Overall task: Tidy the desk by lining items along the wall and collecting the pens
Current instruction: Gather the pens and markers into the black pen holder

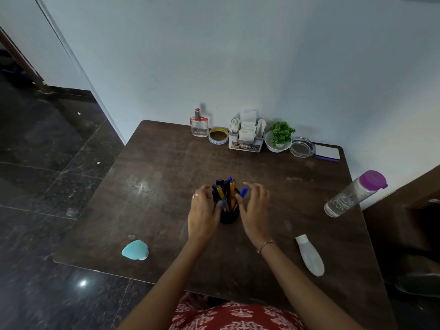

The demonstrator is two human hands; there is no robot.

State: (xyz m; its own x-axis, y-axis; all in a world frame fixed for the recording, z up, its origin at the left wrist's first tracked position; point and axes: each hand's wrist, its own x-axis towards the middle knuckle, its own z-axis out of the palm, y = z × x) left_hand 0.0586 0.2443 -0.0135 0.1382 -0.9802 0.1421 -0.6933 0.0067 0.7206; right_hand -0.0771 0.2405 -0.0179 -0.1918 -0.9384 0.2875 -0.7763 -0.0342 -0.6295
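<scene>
Holding pens upright: black cup, gripped by left hand.

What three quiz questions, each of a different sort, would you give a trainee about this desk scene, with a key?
1. True or false: the pen holder stands in the row at the wall.
2. Which thing lies nearest the front left corner of the desk? A: the teal heart-shaped object. B: the white bottle. C: the notepad.
3. Short answer: which item is leftmost in the row at the wall?
Key: 1 false, it stands mid-desk. 2 A. 3 the perfume bottle.
</scene>
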